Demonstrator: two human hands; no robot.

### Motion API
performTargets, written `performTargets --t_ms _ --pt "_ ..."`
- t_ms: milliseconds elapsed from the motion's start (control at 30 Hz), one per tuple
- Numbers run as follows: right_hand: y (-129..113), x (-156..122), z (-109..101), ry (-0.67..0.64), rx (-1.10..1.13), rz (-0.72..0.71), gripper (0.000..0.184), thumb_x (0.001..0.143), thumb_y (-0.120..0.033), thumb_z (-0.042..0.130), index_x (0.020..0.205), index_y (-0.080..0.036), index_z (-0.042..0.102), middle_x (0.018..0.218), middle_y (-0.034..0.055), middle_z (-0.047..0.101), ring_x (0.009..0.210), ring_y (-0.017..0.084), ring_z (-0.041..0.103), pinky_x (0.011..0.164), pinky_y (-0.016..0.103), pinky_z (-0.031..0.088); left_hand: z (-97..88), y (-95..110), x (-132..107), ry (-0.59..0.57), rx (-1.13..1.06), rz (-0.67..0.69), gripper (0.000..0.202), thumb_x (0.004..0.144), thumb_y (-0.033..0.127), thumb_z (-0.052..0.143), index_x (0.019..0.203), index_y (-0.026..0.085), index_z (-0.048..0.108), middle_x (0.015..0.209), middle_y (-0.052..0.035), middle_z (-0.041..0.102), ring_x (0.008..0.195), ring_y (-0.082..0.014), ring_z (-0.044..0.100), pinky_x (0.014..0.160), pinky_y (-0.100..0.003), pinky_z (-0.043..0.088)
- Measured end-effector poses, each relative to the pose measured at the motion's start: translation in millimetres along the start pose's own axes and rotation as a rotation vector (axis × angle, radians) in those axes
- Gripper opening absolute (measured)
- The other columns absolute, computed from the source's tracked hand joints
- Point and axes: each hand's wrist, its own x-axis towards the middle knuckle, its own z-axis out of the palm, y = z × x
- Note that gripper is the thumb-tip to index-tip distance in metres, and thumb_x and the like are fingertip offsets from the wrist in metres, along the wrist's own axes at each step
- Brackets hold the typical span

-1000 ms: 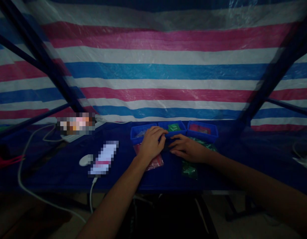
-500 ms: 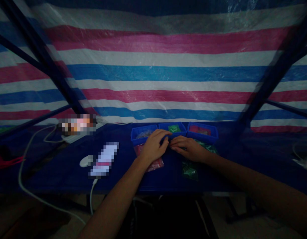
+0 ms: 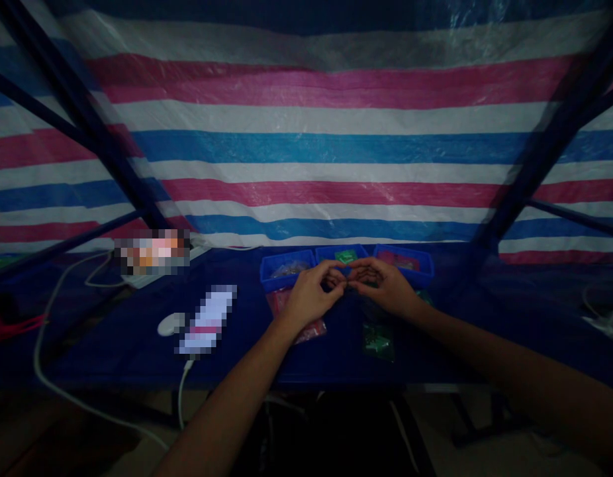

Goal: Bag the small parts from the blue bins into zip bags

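My left hand [image 3: 314, 288] and my right hand [image 3: 386, 286] meet above the table, just in front of the middle blue bin [image 3: 324, 255]. Fingers on both are curled and pinched, the tips almost touching; whatever lies between them is too small and dark to make out. A green packet [image 3: 345, 255] lies in the middle bin. Partly under my left hand and wrist are clear bags with red contents [image 3: 314, 329]. Nearer me, below my right hand, lies a clear bag with green pieces [image 3: 378, 341]. More green bags are partly hidden behind my right wrist.
The left blue bin [image 3: 271, 278] holds small shiny pieces; the right blue bin [image 3: 426, 266] holds something reddish. On the left of the blue table [image 3: 128, 351] are a plugged-in phone [image 3: 208, 319], a white round object [image 3: 171, 324] and a power strip [image 3: 142, 277]. Striped sheeting rises behind.
My hands have lifted slightly and turned, from lying flatter with fingers extended to curled fingers with the tips brought together. The bins and bags have stayed in place.
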Motion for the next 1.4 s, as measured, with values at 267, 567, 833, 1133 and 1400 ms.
performTargets --t_ms 267,567,833,1133,1400 --pt "-1 -2 -2 -0.045 -0.149 -0.059 0.040 0.087 -0.025 0.071 0.126 -0.023 0.060 0.099 0.0038 0.074 0.090 0.020 0.074 0.089 0.040 0.062 4.0 3 0 0.038 -0.048 0.010 0.031 0.095 0.020 0.065 0.125 0.023 0.059 0.104 -0.0039 0.077 0.097 -0.0192 0.075 0.091 -0.037 0.058" --pt "-6 -5 4 -0.057 -0.285 -0.098 0.047 0.082 -0.015 0.067 0.126 -0.023 0.054 0.094 0.0016 0.069 0.083 0.018 0.070 0.082 0.035 0.060 5.7 3 0 -0.026 -0.061 0.005 0.040 0.091 0.017 0.068 0.130 0.023 0.060 0.100 -0.0032 0.077 0.088 -0.0163 0.074 0.085 -0.034 0.061" --pt "-10 -6 7 -0.093 -0.311 -0.061 0.052 0.080 -0.013 0.065 0.129 -0.024 0.049 0.087 -0.0019 0.062 0.076 0.016 0.063 0.075 0.031 0.055 10.8 6 -1 -0.043 -0.093 0.019 0.053 0.084 0.008 0.066 0.134 0.022 0.054 0.097 -0.0018 0.074 0.089 -0.0157 0.074 0.088 -0.033 0.061" --pt "-11 -6 7 -0.117 -0.227 -0.023 0.048 0.082 -0.013 0.064 0.127 -0.024 0.052 0.083 -0.0045 0.055 0.073 0.015 0.057 0.073 0.030 0.051 12.7 8 -2 -0.059 -0.059 0.054 0.055 0.084 0.007 0.064 0.135 0.024 0.051 0.098 -0.0016 0.070 0.092 -0.0170 0.071 0.092 -0.035 0.059" --pt "-11 -4 4 -0.129 -0.017 0.027 0.041 0.086 -0.016 0.064 0.126 -0.023 0.055 0.087 -0.0033 0.054 0.076 0.014 0.055 0.075 0.029 0.049 14.0 8 -2 -0.022 -0.121 0.049 0.050 0.084 0.007 0.064 0.129 0.022 0.050 0.098 -0.0023 0.070 0.089 -0.0156 0.071 0.087 -0.032 0.059"
